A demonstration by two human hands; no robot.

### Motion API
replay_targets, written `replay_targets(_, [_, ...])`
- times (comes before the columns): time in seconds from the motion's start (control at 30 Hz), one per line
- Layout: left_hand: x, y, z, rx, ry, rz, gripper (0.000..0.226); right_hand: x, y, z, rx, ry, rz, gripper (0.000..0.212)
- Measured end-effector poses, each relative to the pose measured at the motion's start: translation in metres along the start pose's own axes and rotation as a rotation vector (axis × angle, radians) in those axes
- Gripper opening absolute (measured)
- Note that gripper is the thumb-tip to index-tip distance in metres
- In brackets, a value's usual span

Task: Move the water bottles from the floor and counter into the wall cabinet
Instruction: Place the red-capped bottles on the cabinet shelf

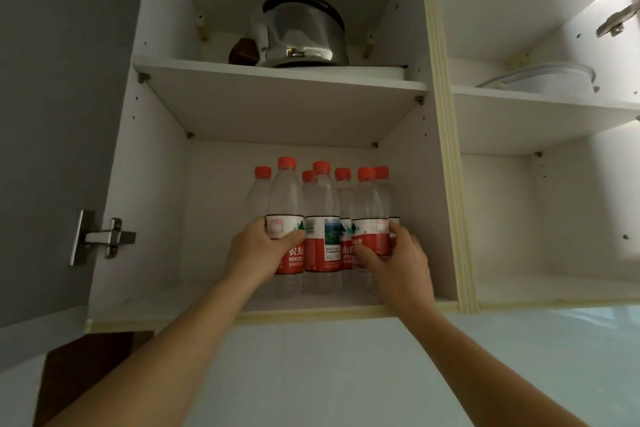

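Note:
Several clear water bottles with red caps and red-and-white labels stand clustered on the lower shelf (214, 298) of the open wall cabinet. My left hand (258, 248) grips the front-left bottle (286, 204) around its label. My right hand (398, 258) grips the front-right bottle (367, 208) the same way. Between them stands a third front bottle (322, 215), and more bottles stand behind. Both held bottles are upright with their bases on or just above the shelf; I cannot tell which.
A steel kettle (301, 35) sits on the upper shelf. The cabinet door (52, 114) hangs open at left with its hinge (107, 237). The right compartment holds a white lidded dish (547, 80) on its upper shelf. A pale wall (329, 374) lies below.

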State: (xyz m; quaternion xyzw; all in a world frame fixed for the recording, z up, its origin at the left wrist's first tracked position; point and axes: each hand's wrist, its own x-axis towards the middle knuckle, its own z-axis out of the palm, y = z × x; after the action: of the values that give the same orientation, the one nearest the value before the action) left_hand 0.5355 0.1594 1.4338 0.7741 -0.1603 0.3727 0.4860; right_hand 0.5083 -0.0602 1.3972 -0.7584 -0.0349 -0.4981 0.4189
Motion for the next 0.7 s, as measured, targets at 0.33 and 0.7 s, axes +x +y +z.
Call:
replay_targets(0.33, [-0.042,0.010,-0.013,0.318,0.096,-0.040,0.050,-0.025,-0.005,-0.019,-0.071,-0.069,-0.113,0.079])
replay_targets(0.7, [-0.150,0.090,-0.007,0.189,0.102,0.083,0.035,-0.093,0.010,-0.121,0.146,-0.079,-0.224,0.030])
